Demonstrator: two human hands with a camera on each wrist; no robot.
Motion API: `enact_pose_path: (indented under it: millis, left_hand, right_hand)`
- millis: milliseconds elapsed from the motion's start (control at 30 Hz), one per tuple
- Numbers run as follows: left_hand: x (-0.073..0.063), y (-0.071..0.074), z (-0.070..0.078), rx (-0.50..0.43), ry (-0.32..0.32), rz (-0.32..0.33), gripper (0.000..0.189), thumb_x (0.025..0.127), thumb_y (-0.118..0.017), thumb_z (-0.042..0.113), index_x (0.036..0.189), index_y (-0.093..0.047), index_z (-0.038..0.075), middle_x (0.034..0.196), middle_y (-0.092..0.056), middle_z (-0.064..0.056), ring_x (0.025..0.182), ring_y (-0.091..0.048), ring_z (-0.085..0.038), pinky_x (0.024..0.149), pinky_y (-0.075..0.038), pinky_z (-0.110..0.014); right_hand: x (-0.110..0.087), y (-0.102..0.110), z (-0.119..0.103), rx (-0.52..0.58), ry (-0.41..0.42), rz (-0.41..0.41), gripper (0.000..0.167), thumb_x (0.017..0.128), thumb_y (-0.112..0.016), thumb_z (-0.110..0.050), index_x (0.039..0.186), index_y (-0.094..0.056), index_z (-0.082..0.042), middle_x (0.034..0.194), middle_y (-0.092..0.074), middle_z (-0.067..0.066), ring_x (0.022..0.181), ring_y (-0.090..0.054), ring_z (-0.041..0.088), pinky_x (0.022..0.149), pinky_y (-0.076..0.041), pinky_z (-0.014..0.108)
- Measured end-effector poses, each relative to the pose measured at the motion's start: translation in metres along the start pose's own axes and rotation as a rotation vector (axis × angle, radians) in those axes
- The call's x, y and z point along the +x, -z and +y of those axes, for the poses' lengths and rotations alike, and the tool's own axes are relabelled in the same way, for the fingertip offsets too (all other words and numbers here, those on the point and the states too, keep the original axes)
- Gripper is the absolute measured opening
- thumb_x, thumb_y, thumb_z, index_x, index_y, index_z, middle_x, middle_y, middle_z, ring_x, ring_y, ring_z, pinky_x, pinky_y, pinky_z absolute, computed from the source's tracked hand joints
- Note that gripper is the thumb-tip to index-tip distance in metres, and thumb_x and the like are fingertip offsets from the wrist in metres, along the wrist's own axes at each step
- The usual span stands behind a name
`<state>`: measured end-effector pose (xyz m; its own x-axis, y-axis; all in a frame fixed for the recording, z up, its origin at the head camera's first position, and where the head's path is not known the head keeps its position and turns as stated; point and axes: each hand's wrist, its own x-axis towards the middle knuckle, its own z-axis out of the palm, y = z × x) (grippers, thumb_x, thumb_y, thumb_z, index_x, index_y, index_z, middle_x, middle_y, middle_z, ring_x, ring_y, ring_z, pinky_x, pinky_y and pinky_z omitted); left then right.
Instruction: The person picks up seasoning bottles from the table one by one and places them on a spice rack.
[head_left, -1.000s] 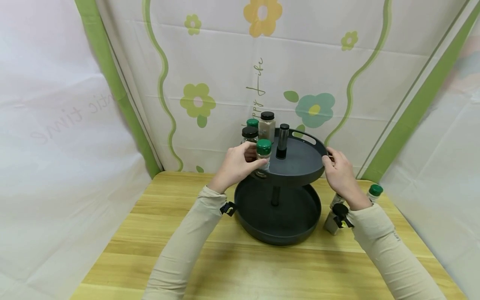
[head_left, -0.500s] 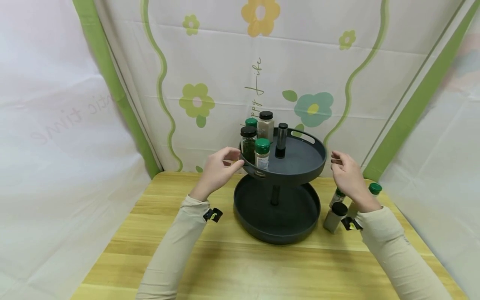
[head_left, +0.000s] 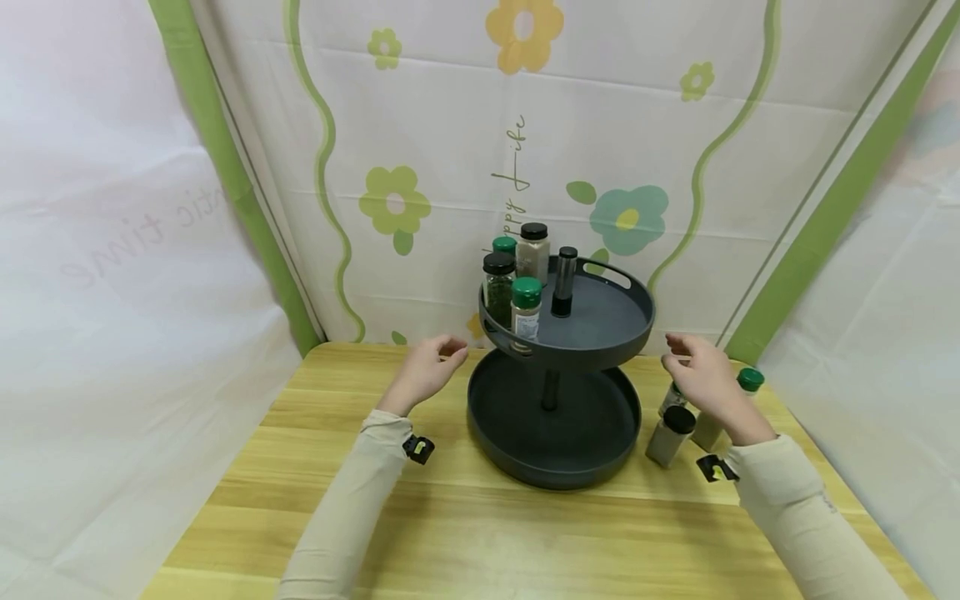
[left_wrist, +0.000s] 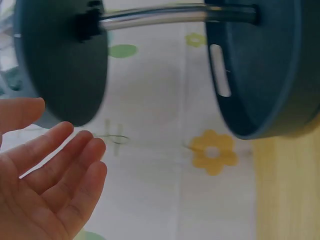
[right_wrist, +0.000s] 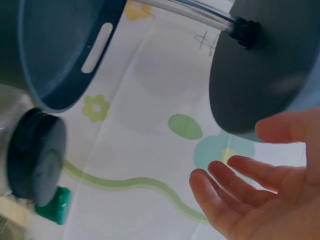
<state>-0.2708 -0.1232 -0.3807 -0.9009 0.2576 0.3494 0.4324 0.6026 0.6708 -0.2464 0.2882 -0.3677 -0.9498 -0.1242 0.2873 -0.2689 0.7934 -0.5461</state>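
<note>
A dark two-tier round tray stand (head_left: 555, 479) stands on the wooden table. Its upper tray (head_left: 600, 321) carries a green-capped spice jar (head_left: 526, 312), a black-capped jar of green herbs (head_left: 498, 287), a taller black-capped jar (head_left: 533, 254) and another green-capped jar (head_left: 504, 244), all at its left side. My left hand (head_left: 425, 373) hovers left of the stand, fingers loosely bent, holding nothing. On the other side my right hand (head_left: 705, 377) hangs in the air, also holding nothing, above several jars. The left wrist view shows the left fingers (left_wrist: 75, 180) apart from the trays.
Right of the stand, a black-capped jar (head_left: 670, 437) and green-capped jars (head_left: 750, 381) stand on the table (head_left: 480, 542), partly hidden by the right arm. The lower tray (head_left: 517, 425) has a bare floor around the centre post. A patterned cloth (head_left: 450, 125) hangs behind.
My left hand has let go of the front green-capped spice jar and moved left and down. The right hand has left the upper tray's rim and moved outward and down.
</note>
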Motion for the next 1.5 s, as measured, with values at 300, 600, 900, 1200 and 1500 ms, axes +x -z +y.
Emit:
enact_pose_path:
  millis: [300,600,900,1200,1500]
  left_hand:
    - [0.005,-0.025,-0.024,0.056,0.044,-0.039,0.031,0.099,-0.051,0.02,0.122,-0.059,0.0,0.117,-0.061,-0.015,0.109,-0.057,-0.029,0.09,-0.047,-0.041]
    - [0.004,-0.046,-0.037,0.031,0.093,-0.138,0.044,0.101,-0.046,0.022,0.136,-0.045,-0.005,0.136,-0.048,-0.022,0.122,-0.047,-0.035,0.098,-0.041,-0.047]
    - [0.002,-0.066,-0.049,-0.027,0.146,-0.167,0.05,0.101,-0.044,0.018,0.14,-0.033,-0.01,0.139,-0.04,-0.029,0.125,-0.042,-0.041,0.1,-0.037,-0.05]
    - [0.004,-0.087,-0.061,-0.121,0.243,-0.119,0.053,0.103,-0.037,0.021,0.145,-0.022,-0.008,0.146,-0.029,-0.028,0.132,-0.032,-0.04,0.106,-0.029,-0.051]
    - [0.007,-0.101,-0.071,-0.168,0.263,-0.059,0.044,0.104,-0.033,0.017,0.139,-0.034,-0.009,0.14,-0.039,-0.028,0.129,-0.037,-0.039,0.104,-0.032,-0.05]
  right_hand:
    - [-0.008,-0.007,0.02,-0.025,0.005,-0.015,0.056,0.1,-0.043,-0.031,0.138,-0.038,0.01,0.133,-0.041,0.033,0.111,-0.05,0.049,0.085,-0.045,0.057]
    - [-0.015,-0.013,0.034,-0.089,0.017,-0.01,0.053,0.098,-0.051,-0.027,0.131,-0.044,0.014,0.127,-0.047,0.034,0.107,-0.053,0.047,0.083,-0.045,0.057]
    - [-0.022,-0.022,0.049,-0.083,0.005,-0.019,0.05,0.095,-0.053,-0.017,0.129,-0.044,0.018,0.123,-0.048,0.038,0.107,-0.051,0.052,0.084,-0.045,0.057]
    - [-0.033,-0.034,0.064,-0.074,-0.039,-0.055,0.064,0.096,-0.054,-0.033,0.134,-0.037,0.016,0.126,-0.044,0.039,0.108,-0.05,0.053,0.084,-0.045,0.056]
    - [-0.036,-0.041,0.076,-0.064,-0.052,-0.05,0.071,0.093,-0.059,-0.035,0.137,-0.034,0.015,0.13,-0.04,0.04,0.104,-0.052,0.052,0.081,-0.046,0.058]
